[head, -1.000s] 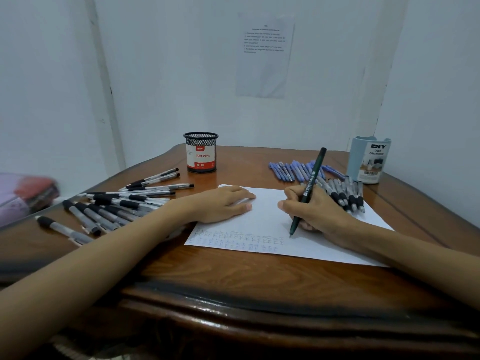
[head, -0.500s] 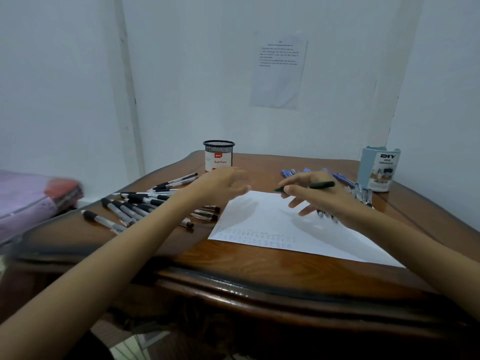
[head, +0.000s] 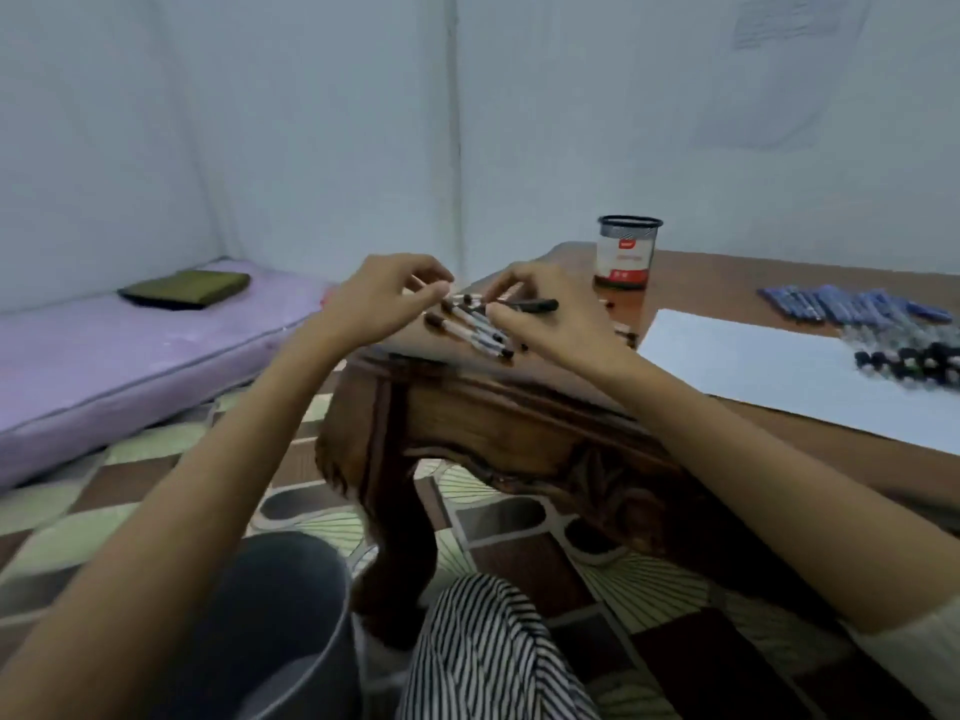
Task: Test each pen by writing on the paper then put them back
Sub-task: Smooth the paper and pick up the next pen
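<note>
Head camera looks down-left, close over the table point(head: 701, 285) corner.

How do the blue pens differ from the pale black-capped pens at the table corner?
The blue plastic pens are blue all over; the pale black-capped pens have light barrels, dark ends. The blue pens lie beyond the white paper sheet; the pale pens lie left of it. Both lie on the wooden table.

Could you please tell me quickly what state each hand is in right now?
Left hand: curled over the pile of pens; a grip cannot be told.
Right hand: holding the dark pen.
</note>
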Demonstrator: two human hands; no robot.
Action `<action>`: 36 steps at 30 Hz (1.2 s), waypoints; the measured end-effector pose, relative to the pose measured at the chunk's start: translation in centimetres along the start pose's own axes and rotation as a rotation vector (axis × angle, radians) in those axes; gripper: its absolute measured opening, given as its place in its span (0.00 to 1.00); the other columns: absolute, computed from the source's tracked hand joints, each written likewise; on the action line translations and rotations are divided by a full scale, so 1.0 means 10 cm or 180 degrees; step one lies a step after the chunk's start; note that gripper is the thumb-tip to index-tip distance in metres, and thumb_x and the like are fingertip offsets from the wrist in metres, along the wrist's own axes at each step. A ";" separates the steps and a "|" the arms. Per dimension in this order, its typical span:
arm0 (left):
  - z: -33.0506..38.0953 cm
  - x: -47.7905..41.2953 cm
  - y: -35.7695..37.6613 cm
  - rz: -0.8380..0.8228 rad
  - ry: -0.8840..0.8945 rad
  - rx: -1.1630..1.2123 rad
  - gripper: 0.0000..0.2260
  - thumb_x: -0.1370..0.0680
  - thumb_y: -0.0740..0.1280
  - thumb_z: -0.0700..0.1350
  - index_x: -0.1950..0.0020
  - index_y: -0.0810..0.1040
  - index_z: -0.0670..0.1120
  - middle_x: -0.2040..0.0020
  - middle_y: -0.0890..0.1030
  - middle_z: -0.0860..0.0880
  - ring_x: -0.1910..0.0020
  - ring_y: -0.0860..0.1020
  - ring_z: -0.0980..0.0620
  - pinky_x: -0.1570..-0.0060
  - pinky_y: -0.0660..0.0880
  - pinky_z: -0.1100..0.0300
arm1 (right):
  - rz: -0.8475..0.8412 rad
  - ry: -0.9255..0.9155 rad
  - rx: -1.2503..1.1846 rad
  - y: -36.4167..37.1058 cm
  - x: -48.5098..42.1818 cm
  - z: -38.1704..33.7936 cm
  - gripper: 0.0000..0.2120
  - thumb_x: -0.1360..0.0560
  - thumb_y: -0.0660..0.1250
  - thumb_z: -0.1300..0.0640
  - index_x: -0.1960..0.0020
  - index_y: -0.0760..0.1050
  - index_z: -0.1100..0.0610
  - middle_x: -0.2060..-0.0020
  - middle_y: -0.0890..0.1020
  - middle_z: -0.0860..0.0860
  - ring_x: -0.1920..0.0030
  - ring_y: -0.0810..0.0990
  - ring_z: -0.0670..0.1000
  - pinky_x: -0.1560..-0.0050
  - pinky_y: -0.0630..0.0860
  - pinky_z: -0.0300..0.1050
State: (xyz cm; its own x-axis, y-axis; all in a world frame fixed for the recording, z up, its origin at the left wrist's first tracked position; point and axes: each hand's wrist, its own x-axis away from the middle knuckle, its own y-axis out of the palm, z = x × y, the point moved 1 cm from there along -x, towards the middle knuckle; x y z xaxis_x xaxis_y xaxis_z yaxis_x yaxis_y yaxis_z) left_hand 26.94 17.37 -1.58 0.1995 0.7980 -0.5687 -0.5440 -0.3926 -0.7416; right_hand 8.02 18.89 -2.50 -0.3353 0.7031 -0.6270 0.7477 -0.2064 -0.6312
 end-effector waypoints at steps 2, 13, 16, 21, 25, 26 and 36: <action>-0.24 0.39 -0.22 0.0152 -0.0277 -0.0069 0.09 0.22 0.64 0.43 0.45 0.79 0.42 0.49 0.81 0.46 0.52 0.78 0.51 0.55 0.69 0.67 | -0.0091 -0.0245 -0.0163 0.31 0.04 -0.23 0.07 0.28 0.67 0.52 0.53 0.79 0.54 0.63 0.80 0.48 0.57 0.80 0.50 0.57 0.74 0.45; -1.24 2.37 -0.31 0.0346 -0.1687 -0.0392 0.09 0.23 0.65 0.41 0.45 0.79 0.41 0.50 0.81 0.46 0.54 0.78 0.51 0.51 0.73 0.60 | -0.1234 -0.0776 -0.0249 2.13 0.76 -0.95 0.07 0.26 0.64 0.55 0.48 0.75 0.52 0.52 0.80 0.49 0.51 0.79 0.53 0.59 0.71 0.44; -1.33 2.64 -0.16 0.0158 -0.1834 -0.0460 0.10 0.23 0.64 0.41 0.43 0.78 0.41 0.49 0.80 0.47 0.53 0.76 0.53 0.50 0.71 0.62 | -0.1862 -0.0815 0.0133 2.55 1.01 -0.83 0.08 0.25 0.63 0.57 0.46 0.73 0.54 0.49 0.77 0.52 0.49 0.77 0.55 0.57 0.70 0.45; -1.42 2.92 -0.02 -0.0048 -0.2009 -0.0579 0.11 0.22 0.63 0.42 0.42 0.77 0.43 0.45 0.78 0.47 0.47 0.76 0.51 0.46 0.72 0.60 | -0.2467 -0.0791 0.0575 2.83 1.24 -0.67 0.13 0.26 0.63 0.65 0.42 0.71 0.56 0.46 0.74 0.55 0.47 0.75 0.57 0.55 0.68 0.47; -1.47 2.97 0.01 -0.0002 -0.2073 -0.0703 0.11 0.22 0.62 0.42 0.41 0.76 0.43 0.44 0.77 0.47 0.45 0.75 0.50 0.46 0.70 0.59 | -0.2499 -0.0799 0.0522 2.88 1.27 -0.62 0.18 0.25 0.60 0.67 0.37 0.70 0.54 0.42 0.73 0.54 0.42 0.73 0.56 0.47 0.70 0.47; -1.48 2.97 0.01 -0.0013 -0.2087 -0.0712 0.11 0.22 0.62 0.43 0.40 0.76 0.43 0.43 0.77 0.47 0.45 0.75 0.50 0.46 0.70 0.59 | -0.2503 -0.0799 0.0513 2.87 1.26 -0.61 0.19 0.25 0.60 0.67 0.36 0.70 0.54 0.42 0.73 0.54 0.41 0.72 0.56 0.46 0.70 0.47; -1.48 2.37 -0.44 0.0407 -0.1535 -0.0732 0.11 0.23 0.64 0.42 0.42 0.77 0.43 0.46 0.79 0.46 0.49 0.77 0.52 0.47 0.73 0.56 | -0.1321 -0.0957 0.0007 2.14 0.34 -0.92 0.11 0.27 0.64 0.62 0.45 0.77 0.55 0.50 0.77 0.52 0.47 0.75 0.53 0.50 0.74 0.47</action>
State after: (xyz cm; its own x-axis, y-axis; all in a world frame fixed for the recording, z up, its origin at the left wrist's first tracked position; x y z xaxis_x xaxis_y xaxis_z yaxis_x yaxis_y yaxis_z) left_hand 46.13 31.25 -17.10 -0.2820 0.8352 -0.4720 -0.3365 -0.5469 -0.7666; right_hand 28.14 23.08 -13.97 -0.7540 0.4994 -0.4267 0.5153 0.0470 -0.8557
